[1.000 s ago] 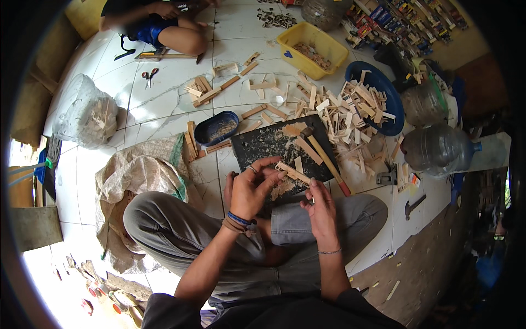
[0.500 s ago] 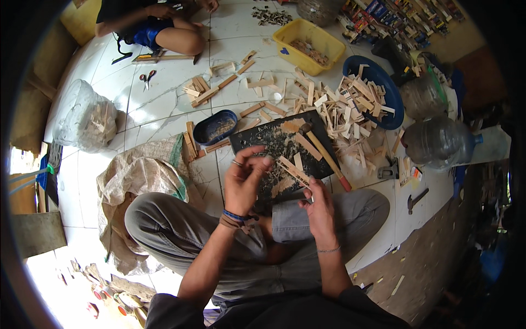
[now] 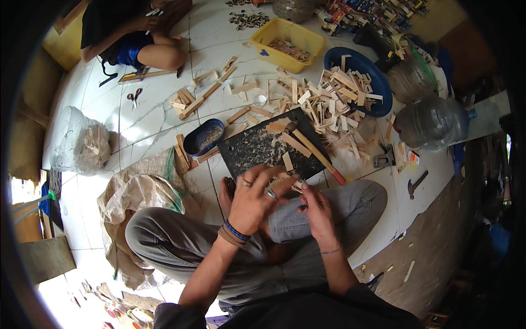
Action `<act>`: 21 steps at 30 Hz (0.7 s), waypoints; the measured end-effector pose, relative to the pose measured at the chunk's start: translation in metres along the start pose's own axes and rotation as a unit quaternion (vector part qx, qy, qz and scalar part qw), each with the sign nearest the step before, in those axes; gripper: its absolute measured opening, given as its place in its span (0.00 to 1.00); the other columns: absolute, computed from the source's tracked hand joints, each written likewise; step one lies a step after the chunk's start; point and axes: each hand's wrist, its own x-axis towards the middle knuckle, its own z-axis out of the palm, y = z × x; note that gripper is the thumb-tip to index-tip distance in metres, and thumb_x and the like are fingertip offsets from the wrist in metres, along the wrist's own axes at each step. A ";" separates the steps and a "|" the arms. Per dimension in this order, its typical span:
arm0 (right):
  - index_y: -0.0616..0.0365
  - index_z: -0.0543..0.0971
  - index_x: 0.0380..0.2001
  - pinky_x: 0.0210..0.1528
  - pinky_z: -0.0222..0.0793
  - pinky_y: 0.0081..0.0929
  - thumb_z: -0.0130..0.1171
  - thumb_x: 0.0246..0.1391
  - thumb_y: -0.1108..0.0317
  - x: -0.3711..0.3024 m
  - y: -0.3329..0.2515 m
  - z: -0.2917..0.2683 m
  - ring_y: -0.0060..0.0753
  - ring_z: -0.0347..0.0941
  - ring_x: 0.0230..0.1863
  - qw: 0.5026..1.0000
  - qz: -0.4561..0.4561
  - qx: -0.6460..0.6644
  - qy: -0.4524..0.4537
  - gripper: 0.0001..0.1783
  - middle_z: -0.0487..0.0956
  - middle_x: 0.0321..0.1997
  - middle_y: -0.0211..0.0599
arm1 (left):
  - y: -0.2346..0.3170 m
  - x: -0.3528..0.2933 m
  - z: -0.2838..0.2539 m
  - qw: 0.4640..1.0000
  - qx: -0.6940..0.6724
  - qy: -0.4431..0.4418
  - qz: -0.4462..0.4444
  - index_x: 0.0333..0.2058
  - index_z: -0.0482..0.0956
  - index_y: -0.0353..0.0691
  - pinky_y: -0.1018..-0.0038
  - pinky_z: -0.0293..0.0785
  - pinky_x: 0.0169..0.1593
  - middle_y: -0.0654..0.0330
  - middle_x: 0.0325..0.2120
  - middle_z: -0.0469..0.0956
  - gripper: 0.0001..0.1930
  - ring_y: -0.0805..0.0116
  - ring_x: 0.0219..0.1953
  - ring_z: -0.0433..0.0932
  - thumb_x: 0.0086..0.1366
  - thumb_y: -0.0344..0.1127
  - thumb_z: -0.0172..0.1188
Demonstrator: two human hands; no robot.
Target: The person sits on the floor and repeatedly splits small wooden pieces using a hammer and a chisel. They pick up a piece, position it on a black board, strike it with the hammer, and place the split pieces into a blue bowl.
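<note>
My right hand (image 3: 318, 213) is closed, its thumb and fingers pinching the near end of a thin pale wooden strip (image 3: 296, 187) with dark printing on it. My left hand (image 3: 255, 198), with rings and wristbands, hangs back-up just left of the strip with its fingers apart. It covers most of the strip, and whether it touches it is hidden. Beyond both hands lies a black board (image 3: 246, 152) strewn with wood shavings. On the board are a hammer (image 3: 314, 151) with a yellow, red-tipped handle, a longer wood strip (image 3: 296, 146) and a short wood piece (image 3: 287, 161).
A heap of wooden pieces (image 3: 334, 109) spills from a blue basin (image 3: 387, 90). Around it are a yellow tub (image 3: 298, 64), a small blue tray (image 3: 193, 143), a metal clamp (image 3: 384, 159), a second hammer (image 3: 418, 185) and a sack (image 3: 134, 189). Scissors (image 3: 133, 97) lie near another seated person (image 3: 137, 44).
My left hand has turned back-up and spread over the strip, hiding most of it. My right hand keeps its pinch. The view has shifted, moving the floor things leftward.
</note>
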 end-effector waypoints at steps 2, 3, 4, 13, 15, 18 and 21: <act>0.55 0.82 0.49 0.37 0.66 0.19 0.58 0.72 0.52 -0.003 0.000 0.003 0.12 0.65 0.34 0.997 -0.047 -0.060 -0.014 0.18 0.72 0.33 0.19 | 0.008 -0.001 0.009 0.999 -0.005 -0.004 0.050 0.63 0.79 0.52 0.59 0.70 0.54 0.62 0.52 0.81 0.29 0.60 0.56 0.76 0.60 0.40 0.69; 0.56 0.82 0.49 0.36 0.65 0.18 0.57 0.73 0.52 -0.003 -0.001 0.004 0.13 0.65 0.34 0.994 -0.071 -0.085 -0.022 0.18 0.72 0.33 0.19 | 0.008 -0.002 0.011 0.999 -0.009 -0.023 0.042 0.64 0.77 0.51 0.61 0.69 0.56 0.63 0.52 0.81 0.31 0.61 0.56 0.76 0.61 0.39 0.68; 0.57 0.82 0.49 0.36 0.64 0.17 0.57 0.73 0.53 -0.003 -0.002 0.005 0.13 0.65 0.33 0.989 -0.099 -0.103 -0.033 0.18 0.72 0.32 0.19 | 0.008 -0.003 0.013 0.998 -0.012 -0.041 0.035 0.65 0.76 0.51 0.62 0.68 0.58 0.63 0.51 0.81 0.32 0.62 0.56 0.77 0.61 0.39 0.67; 0.57 0.73 0.59 0.38 0.66 0.24 0.41 0.78 0.55 -0.009 -0.027 -0.001 0.19 0.63 0.32 0.983 -0.140 0.012 -0.115 0.21 0.67 0.32 0.25 | -0.003 -0.008 0.017 0.943 -0.307 0.024 -0.126 0.55 0.84 0.42 0.65 0.79 0.47 0.56 0.43 0.86 0.25 0.57 0.42 0.84 0.57 0.33 0.75; 0.56 0.69 0.56 0.39 0.67 0.27 0.38 0.77 0.61 -0.009 -0.030 -0.001 0.21 0.63 0.32 0.983 -0.126 0.051 -0.123 0.15 0.66 0.34 0.29 | -0.003 -0.007 0.024 0.925 -0.347 0.031 -0.151 0.51 0.86 0.41 0.69 0.78 0.47 0.58 0.44 0.87 0.23 0.63 0.41 0.83 0.56 0.32 0.77; 0.56 0.68 0.53 0.40 0.68 0.25 0.45 0.73 0.72 -0.006 -0.034 0.001 0.21 0.67 0.34 0.974 -0.178 -0.020 -0.140 0.10 0.71 0.33 0.31 | -0.005 -0.006 0.033 0.937 -0.321 0.069 -0.123 0.49 0.87 0.40 0.72 0.78 0.46 0.60 0.42 0.87 0.21 0.67 0.40 0.83 0.55 0.31 0.77; 0.56 0.69 0.54 0.40 0.67 0.23 0.51 0.72 0.73 -0.004 -0.038 0.003 0.21 0.71 0.37 0.974 -0.181 -0.055 -0.127 0.11 0.76 0.34 0.33 | -0.011 -0.009 0.036 0.933 -0.323 0.064 -0.143 0.50 0.87 0.41 0.73 0.78 0.45 0.61 0.41 0.86 0.21 0.70 0.40 0.82 0.56 0.29 0.77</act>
